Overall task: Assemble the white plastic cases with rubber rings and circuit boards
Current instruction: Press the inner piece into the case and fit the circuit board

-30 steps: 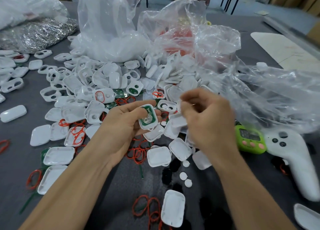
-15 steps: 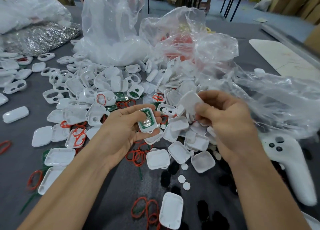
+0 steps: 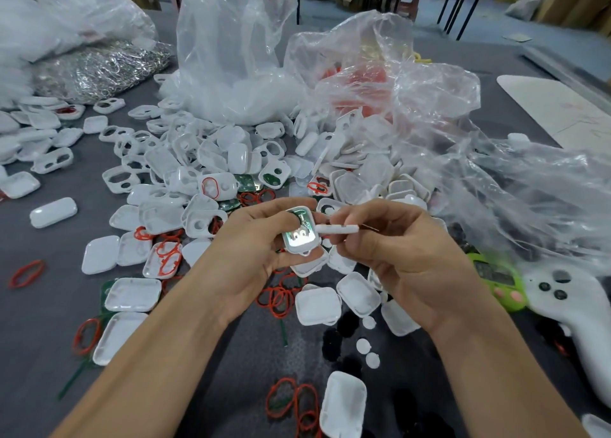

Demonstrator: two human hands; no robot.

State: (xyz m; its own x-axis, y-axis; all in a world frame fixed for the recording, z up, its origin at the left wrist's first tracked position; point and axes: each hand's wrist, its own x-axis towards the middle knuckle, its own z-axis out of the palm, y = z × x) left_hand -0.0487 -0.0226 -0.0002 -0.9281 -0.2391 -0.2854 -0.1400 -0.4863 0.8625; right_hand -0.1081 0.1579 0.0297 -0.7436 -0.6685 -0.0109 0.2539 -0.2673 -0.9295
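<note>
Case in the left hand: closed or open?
Open: the case shows its circuit board; the right hand holds the white cover beside it, not seated.

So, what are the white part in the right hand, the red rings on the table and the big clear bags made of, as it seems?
White part: likely hard moulded plastic, smooth, faint gloss. Red rings: probably rubber; thin loops lie limp and bent. Clear bags: thin plastic film, see-through, crinkled, with shiny highlights.
</note>
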